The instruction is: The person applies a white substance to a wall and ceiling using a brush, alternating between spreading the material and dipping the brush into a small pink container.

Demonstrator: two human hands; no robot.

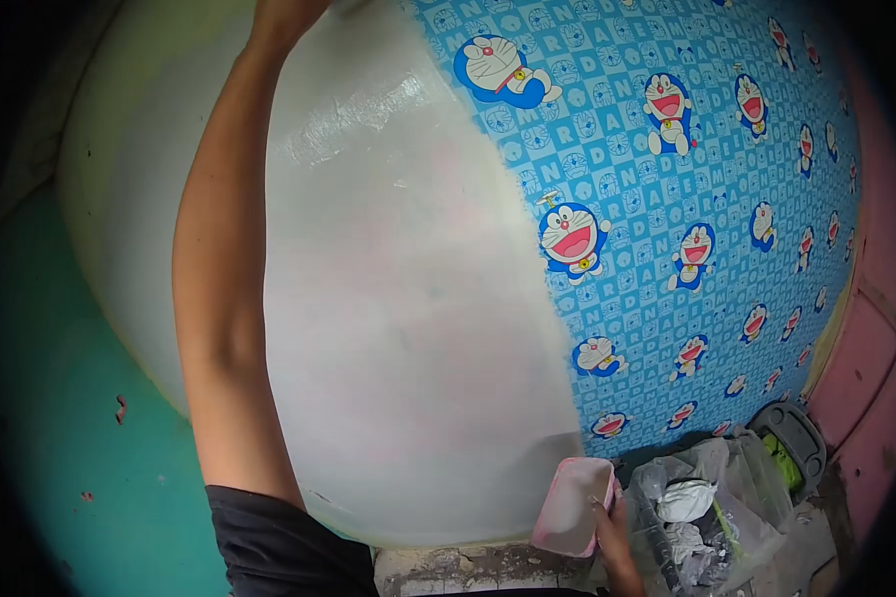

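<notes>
My left hand (287, 14) reaches up to the top edge of the view, against the pale wall. Its fingers are cut off by the frame; a blurred greyish edge shows beside it, too little to name. Low on the right, my right hand (615, 537) grips a pink rectangular tub (567, 505) by its side, thumb over the rim. Inside the tub is something whitish. The wall (398, 298) is white-grey with faint pink patches, and a wet, glossy streak (353, 119) lies just below my left hand.
Blue cartoon-cat wallpaper (627, 199) covers the right of the wall, its left edge ragged. At lower right stand a clear plastic bag (737, 488) with white bundles and a grey plastic item (796, 438). A green surface (90, 398) lies left, a pink one (881, 298) right.
</notes>
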